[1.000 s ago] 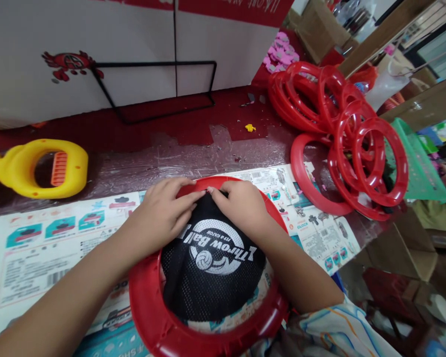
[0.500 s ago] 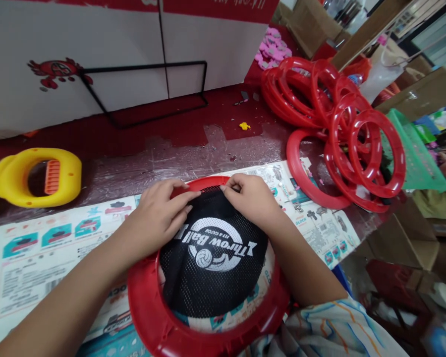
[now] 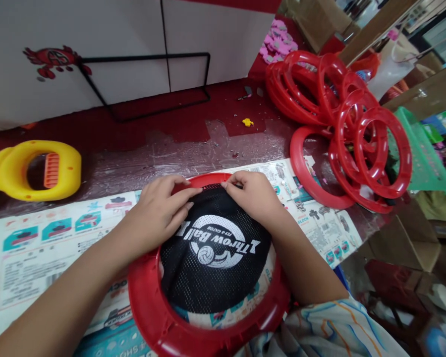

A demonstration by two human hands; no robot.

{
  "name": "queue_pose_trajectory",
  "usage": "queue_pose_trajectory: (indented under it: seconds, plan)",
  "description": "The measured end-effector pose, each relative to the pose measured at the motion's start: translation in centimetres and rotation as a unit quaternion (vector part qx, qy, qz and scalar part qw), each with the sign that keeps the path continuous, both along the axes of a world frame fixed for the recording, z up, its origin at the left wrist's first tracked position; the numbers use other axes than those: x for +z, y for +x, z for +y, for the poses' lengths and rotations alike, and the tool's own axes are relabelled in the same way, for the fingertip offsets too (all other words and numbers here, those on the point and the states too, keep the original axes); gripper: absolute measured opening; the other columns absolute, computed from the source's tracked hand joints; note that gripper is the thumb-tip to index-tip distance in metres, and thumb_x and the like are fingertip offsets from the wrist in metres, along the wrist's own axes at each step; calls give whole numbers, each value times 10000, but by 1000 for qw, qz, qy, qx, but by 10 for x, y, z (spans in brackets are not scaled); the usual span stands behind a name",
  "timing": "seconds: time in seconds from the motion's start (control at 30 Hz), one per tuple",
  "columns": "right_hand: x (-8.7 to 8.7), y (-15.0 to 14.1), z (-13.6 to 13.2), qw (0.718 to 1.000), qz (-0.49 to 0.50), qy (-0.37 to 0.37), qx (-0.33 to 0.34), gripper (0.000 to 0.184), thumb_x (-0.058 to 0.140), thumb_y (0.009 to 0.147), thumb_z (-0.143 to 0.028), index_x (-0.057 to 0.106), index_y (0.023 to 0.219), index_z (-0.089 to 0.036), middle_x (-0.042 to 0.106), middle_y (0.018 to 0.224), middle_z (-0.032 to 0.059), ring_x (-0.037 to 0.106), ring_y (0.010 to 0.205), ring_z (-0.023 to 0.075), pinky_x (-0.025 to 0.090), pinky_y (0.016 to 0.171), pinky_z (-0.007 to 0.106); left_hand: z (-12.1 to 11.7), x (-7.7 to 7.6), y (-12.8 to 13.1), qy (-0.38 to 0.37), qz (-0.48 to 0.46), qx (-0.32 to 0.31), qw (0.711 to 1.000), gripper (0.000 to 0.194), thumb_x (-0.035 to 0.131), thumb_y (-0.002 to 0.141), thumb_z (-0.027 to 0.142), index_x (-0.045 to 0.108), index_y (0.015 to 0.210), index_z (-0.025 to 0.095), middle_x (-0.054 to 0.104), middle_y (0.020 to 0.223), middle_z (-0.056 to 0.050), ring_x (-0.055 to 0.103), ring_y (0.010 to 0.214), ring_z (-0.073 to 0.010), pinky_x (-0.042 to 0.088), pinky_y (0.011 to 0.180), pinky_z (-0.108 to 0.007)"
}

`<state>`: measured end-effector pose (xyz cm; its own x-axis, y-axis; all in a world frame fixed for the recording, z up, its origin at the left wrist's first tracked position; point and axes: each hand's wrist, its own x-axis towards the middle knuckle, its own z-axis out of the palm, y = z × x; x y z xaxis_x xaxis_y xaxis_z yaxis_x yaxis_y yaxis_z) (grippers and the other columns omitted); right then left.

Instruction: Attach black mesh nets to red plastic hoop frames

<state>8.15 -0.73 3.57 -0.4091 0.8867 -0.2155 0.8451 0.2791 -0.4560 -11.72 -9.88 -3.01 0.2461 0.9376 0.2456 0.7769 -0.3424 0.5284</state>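
Note:
A red plastic ring (image 3: pixel 208 342) lies in front of me on printed cardboard. Inside it spreads a round piece of black mesh fabric (image 3: pixel 193 292) with a white "Throw Ball" print. My left hand (image 3: pixel 161 208) pinches the mesh's far edge against the ring's far rim, thumb and fingers closed on it. Close beside it, my right hand (image 3: pixel 250 193) grips the same edge between thumb and forefinger. At the near side a gap shows between the mesh and the ring.
Several red rings (image 3: pixel 382 153) are heaped at the right, by a green basket (image 3: pixel 423 153). A yellow plastic handle (image 3: pixel 72 171) lies at the left. Behind stand a white box (image 3: pixel 126 29) and a black wire frame (image 3: pixel 148 57). A yellow scrap (image 3: pixel 247 122) and pink pieces (image 3: pixel 278 42) lie farther back.
Both hands stay at the mesh's far edge with only slight finger shifts. The mesh print has moved slightly, and the whole view has tilted a little.

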Motion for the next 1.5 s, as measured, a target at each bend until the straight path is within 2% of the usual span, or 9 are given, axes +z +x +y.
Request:
queue_pose_trajectory:
  seconds: [0.2, 0.43, 0.53, 0.7, 0.87, 1.03, 1.23, 1.4, 1.5]
  plan:
    - [0, -3, 0, 1000, -21, 12, 0, 165, 594, 865, -221, 686, 739, -167, 689, 719, 33, 566, 643, 136, 357, 605, 263, 0, 0, 0, 1, 3, 0, 1000, 371, 377, 965, 296, 615, 1210, 150, 510, 1168, -147, 492, 1080, -314, 438, 924, -527]
    - [3, -13, -4, 990, -121, 68, 13, 210, 538, 880, -234, 719, 816, -148, 713, 813, 98, 600, 733, 195, 355, 635, 299, 0, -2, -1, -8, 17, 2, 1000, 375, 384, 957, 287, 612, 1226, 161, 509, 1194, -151, 492, 1104, -329, 436, 939, -531]
    - [3, -12, -4, 992, -108, 60, 27, 223, 521, 887, -235, 715, 820, -148, 719, 820, 89, 606, 738, 189, 357, 636, 292, -2, -3, -1, -6, 27, 2, 1000, 383, 393, 952, 283, 599, 1249, 157, 517, 1198, -156, 498, 1109, -331, 436, 947, -530]
    - [2, -10, 0, 994, -95, 41, 25, 224, 506, 877, -228, 711, 820, -158, 721, 816, 72, 608, 724, 172, 357, 622, 274, 3, 10, 3, 12, 75, -15, 997, 438, 382, 967, 359, 558, 1317, 163, 515, 1284, -171, 489, 1155, -348, 429, 961, -530]
    - [2, -10, 1, 991, -125, 40, 27, 276, 470, 897, -266, 724, 896, -160, 729, 871, 104, 637, 782, 212, 368, 626, 291, 41, 30, 15, -107, -25, -3, 994, 469, 361, 957, 418, 617, 1219, 125, 598, 1219, -145, 544, 1131, -269, 429, 1009, -428]
    - [3, -13, -1, 991, -126, 40, 37, 277, 473, 899, -263, 728, 919, -158, 730, 892, 119, 650, 822, 235, 400, 654, 307, 67, 30, 27, -142, -36, -17, 989, 271, 491, 843, 338, 710, 870, 181, 667, 1024, -89, 587, 1003, -247, 437, 979, -414]
    - [7, -15, -11, 991, -115, 35, 63, 264, 503, 917, -296, 723, 948, -154, 727, 902, 120, 646, 831, 221, 420, 680, 302, 62, 19, 18, -185, -87, 6, 979, 239, 514, 764, 371, 648, 659, 202, 657, 915, -60, 613, 842, -202, 502, 816, -341]
    - [5, -4, -19, 993, -84, 30, 77, 241, 517, 939, -295, 712, 933, -154, 727, 903, 92, 638, 835, 199, 406, 696, 292, 52, 14, 17, -199, -116, 48, 972, 303, 503, 770, 436, 664, 682, 194, 623, 960, -59, 603, 904, -205, 491, 853, -346]
    - [4, 5, -20, 996, -52, 32, 62, 212, 528, 937, -263, 705, 908, -149, 725, 907, 77, 628, 835, 182, 403, 719, 282, 45, 14, 24, -182, -123, 82, 972, 277, 497, 777, 404, 664, 729, 188, 595, 960, -61, 582, 924, -212, 482, 854, -358]
